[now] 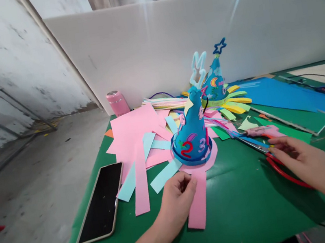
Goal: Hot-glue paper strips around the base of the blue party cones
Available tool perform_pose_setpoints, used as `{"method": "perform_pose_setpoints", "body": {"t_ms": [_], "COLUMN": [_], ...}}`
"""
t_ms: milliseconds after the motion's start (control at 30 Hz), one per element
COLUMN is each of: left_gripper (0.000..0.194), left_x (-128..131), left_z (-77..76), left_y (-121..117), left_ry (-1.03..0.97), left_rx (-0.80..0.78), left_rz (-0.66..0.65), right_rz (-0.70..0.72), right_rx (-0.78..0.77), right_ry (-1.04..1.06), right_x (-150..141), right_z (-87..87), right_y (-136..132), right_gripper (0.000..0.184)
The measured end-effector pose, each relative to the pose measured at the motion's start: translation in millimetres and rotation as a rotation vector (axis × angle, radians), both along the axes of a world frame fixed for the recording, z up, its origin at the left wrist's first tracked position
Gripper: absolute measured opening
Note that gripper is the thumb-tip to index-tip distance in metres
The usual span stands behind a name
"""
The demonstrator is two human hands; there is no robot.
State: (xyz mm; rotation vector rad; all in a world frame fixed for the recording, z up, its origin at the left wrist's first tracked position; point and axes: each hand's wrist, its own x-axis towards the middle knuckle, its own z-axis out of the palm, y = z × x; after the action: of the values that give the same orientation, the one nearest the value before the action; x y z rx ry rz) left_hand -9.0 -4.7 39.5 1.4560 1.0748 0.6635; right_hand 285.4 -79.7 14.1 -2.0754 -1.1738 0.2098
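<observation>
A blue cone party hat (193, 133) stands upright with a red 2, a purple 3 and a light-blue fuzzy-wire shape on top. Under its rim lies a round pink paper piece (214, 156). A pink paper strip (199, 210) runs from there towards me. My left hand (177, 199) is closed, thumb and fingers pinched at the strip's left edge. Over the red-handled scissors (280, 164) is my right hand (300, 157), fingers loosely curved and apart; whether they touch the handles is unclear. A pink glue gun (262, 131) lies just beyond the scissors.
A phone (101, 205) lies at the table's left edge. Pink sheets (132, 126) and light-blue strips (162, 177) surround the hat. Behind stand a second blue hat (216, 82) and a pink bottle (117, 103). Blue sheets (294, 96) and cords (312, 75) lie at the right.
</observation>
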Motion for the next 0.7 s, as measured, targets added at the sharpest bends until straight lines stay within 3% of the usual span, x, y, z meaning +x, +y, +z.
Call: {"method": "perform_pose_setpoints", "body": {"t_ms": [133, 367, 533, 633, 700], "left_gripper": [0.023, 0.023, 0.023, 0.023, 0.023], "left_x": [0.3, -11.0, -10.2, -9.8, -10.0], "left_z": [-9.6, -20.8, -21.7, -20.9, -20.8], "left_y": [4.3, 2.8, 2.0, 1.6, 1.7], "left_ry": [-0.011, 0.033, 0.032, 0.033, 0.031], "left_rx": [0.022, 0.106, 0.125, 0.120, 0.112], "left_rz": [0.006, 0.036, 0.055, 0.045, 0.030], "right_rz": [-0.083, -0.150, -0.142, -0.091, -0.109], "right_rx": [-0.195, -0.222, -0.268, -0.373, -0.341], "right_ry": [-0.116, -0.381, -0.524, -0.468, -0.423], "right_x": [33.8, 39.7, 66.9, 85.6, 93.7], "right_z": [-6.9, -5.1, -9.3, -18.6, -23.8], "right_y": [-11.7, -16.3, -2.9, 10.7, 19.2], "right_gripper": [0.028, 0.020, 0.037, 0.041, 0.037]}}
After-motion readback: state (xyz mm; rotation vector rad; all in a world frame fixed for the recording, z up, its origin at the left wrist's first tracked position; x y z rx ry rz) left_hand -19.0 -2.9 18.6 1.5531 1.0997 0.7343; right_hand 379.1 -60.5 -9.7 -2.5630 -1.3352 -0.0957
